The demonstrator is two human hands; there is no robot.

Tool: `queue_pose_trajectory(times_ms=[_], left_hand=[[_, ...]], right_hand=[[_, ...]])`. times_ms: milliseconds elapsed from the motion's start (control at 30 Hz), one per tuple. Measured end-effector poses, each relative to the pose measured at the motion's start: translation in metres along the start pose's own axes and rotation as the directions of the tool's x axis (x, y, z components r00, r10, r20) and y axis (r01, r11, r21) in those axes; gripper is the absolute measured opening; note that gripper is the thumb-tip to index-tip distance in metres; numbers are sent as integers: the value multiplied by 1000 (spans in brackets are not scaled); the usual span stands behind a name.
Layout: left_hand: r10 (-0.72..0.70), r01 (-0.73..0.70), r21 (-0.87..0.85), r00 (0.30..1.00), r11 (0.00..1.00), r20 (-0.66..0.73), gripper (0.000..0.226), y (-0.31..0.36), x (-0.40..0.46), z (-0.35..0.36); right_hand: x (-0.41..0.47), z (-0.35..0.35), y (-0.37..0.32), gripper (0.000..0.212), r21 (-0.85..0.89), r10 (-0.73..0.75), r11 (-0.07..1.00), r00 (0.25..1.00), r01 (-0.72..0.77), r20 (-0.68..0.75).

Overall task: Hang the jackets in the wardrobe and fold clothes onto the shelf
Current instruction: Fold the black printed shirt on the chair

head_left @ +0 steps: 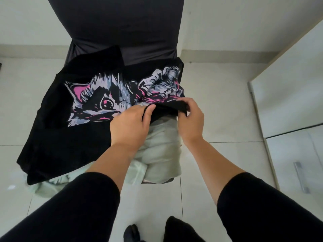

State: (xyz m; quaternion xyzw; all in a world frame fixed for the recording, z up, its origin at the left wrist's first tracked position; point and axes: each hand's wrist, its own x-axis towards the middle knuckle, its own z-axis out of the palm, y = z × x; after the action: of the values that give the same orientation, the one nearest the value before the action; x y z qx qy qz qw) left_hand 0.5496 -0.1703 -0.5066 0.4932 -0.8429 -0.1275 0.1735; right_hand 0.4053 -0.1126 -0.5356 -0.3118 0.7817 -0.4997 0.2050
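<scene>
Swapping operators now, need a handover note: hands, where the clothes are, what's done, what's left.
Left hand: pinches the edge of the black T-shirt.
Right hand: grips the same edge further right.
T-shirt lies print side up, spread over the black chair, not yet folded.
Pale green garment lies crumpled underneath on the seat, partly hanging off the front.
White wardrobe stands at right; its shelf is not in view.
Done: nothing that shows.
Left: fold the T-shirt, then the green garment, and shelve both.
</scene>
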Motion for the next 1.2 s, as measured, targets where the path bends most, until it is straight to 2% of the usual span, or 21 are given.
queue_pose_trajectory(times_ms=[67,100,133,167,200,233,300,367,433,533,600,667,800,1033,1100,1200], left_hand=[[-48,47,28,999,998,20,46,-2,1,4],[-70,70,30,997,997,27,45,-3,2,5],[-88,87,23,996,996,28,44,-2,4,6],[-100,99,16,994,995,32,42,-1,5,6],[-96,95,17,995,995,40,42,-1,6,6],[-74,73,26,996,997,53,42,0,5,6],[13,-19,59,994,998,112,45,1,4,10],[154,-171,86,973,981,172,48,1,0,13],[302,-327,91,929,941,214,49,-1,-6,17],[397,-437,113,879,892,263,41,2,-18,23],[381,-432,125,875,893,297,31,8,-27,22],[400,-458,144,863,877,308,25,14,-31,18],[407,-488,139,829,862,384,31,20,-48,12],[372,-449,46,790,892,488,35,22,-81,9],[375,-431,12,799,902,470,35,22,-81,6],[388,-401,-57,829,915,402,43,22,-72,1]], right_hand=[[7,0,-4,16,193,215,954,972,-229,91],[9,-3,-4,8,198,281,929,945,-312,169],[10,-10,-3,11,134,292,936,930,-327,225],[11,-20,-1,22,9,254,964,930,-266,264],[11,-32,2,31,-161,187,977,930,-141,317],[9,-44,6,38,-361,127,932,912,23,389],[3,-70,12,45,-678,96,647,845,349,527],[-1,-91,22,42,-762,138,446,805,471,578],[-5,-104,35,38,-806,192,357,808,472,558],[-16,-112,46,48,-860,292,354,829,368,476],[-23,-114,48,47,-874,331,373,836,311,438],[-30,-116,48,45,-897,367,346,841,274,398],[-48,-125,44,38,-928,416,279,839,248,349],[-79,-141,53,42,-917,459,317,807,242,371],[-84,-146,60,41,-924,455,315,821,215,346],[-81,-153,68,34,-965,447,240,871,102,203]])
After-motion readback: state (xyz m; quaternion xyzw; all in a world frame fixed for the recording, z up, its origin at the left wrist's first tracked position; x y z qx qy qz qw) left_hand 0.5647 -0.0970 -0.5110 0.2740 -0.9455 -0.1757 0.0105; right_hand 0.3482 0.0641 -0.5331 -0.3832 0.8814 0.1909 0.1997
